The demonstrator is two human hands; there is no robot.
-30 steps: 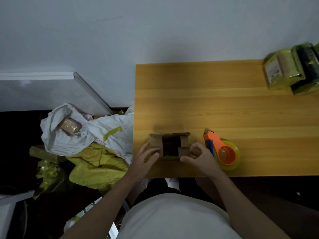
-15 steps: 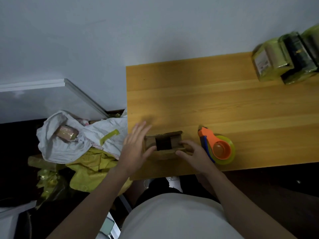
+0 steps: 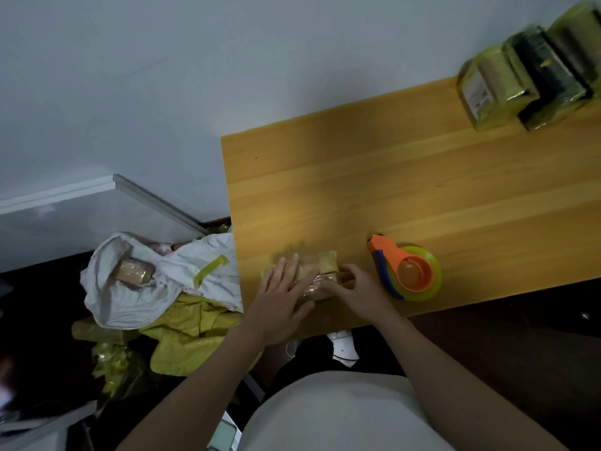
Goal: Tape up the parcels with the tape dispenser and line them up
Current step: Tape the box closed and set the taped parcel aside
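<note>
Low in the frame's centre on the wooden table [image 3: 390,177], the small brown cardboard parcel [image 3: 320,271] looks light and crushable, so the flat-fingered left hand [image 3: 281,297] presses its flaps while the right hand [image 3: 357,292] grips its right end, beside the orange tape dispenser [image 3: 406,271].

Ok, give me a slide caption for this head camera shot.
Both hands, left and right, press a small cardboard parcel on the wooden table beside the orange tape dispenser.

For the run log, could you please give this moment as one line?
stage: closing box | left hand: flat on small box | right hand: gripping box end | tape dispenser: idle on table | taped parcels: far corner
</note>
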